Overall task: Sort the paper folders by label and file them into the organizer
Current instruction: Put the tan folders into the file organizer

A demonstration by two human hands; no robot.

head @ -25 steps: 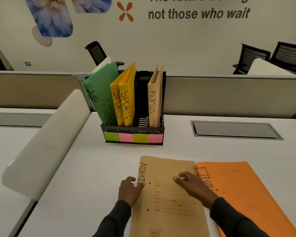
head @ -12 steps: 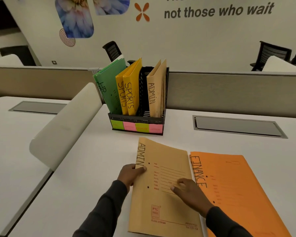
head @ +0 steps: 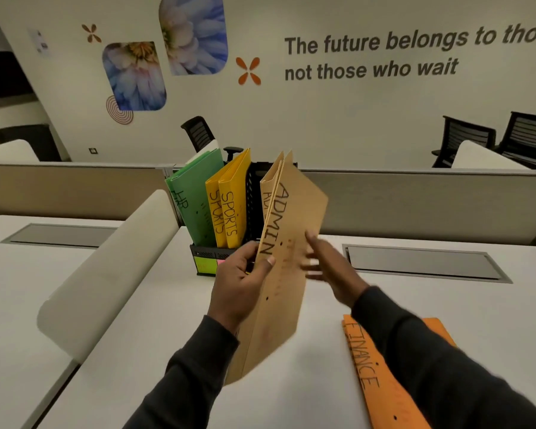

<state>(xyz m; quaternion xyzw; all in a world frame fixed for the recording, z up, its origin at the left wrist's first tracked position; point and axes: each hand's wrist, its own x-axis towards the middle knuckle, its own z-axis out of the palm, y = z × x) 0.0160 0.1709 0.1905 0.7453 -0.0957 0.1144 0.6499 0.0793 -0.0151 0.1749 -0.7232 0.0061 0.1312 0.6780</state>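
One head-worn wide-angle view looks forward and down across the surface (head: 121, 320), close above both forearms (head: 183, 382); beyond the fingers (head: 245, 253) it takes in the organizer (head: 254, 199) and far wall (head: 353, 125).

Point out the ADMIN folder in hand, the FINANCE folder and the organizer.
ADMIN folder in hand (head: 304, 212), head view, front cover beside its label.
FINANCE folder (head: 387, 410), head view, orange cover by the label.
organizer (head: 254, 199), head view, black divider between slots.

White desk (head: 130, 351). Black organizer (head: 254, 196) stands on it just beyond left hand (head: 242, 289). Orange FINANCE folder (head: 381, 394) lies flat nearer than right hand (head: 328, 267), partly under that forearm. Grey recessed hatch (head: 421, 261) right of right hand.
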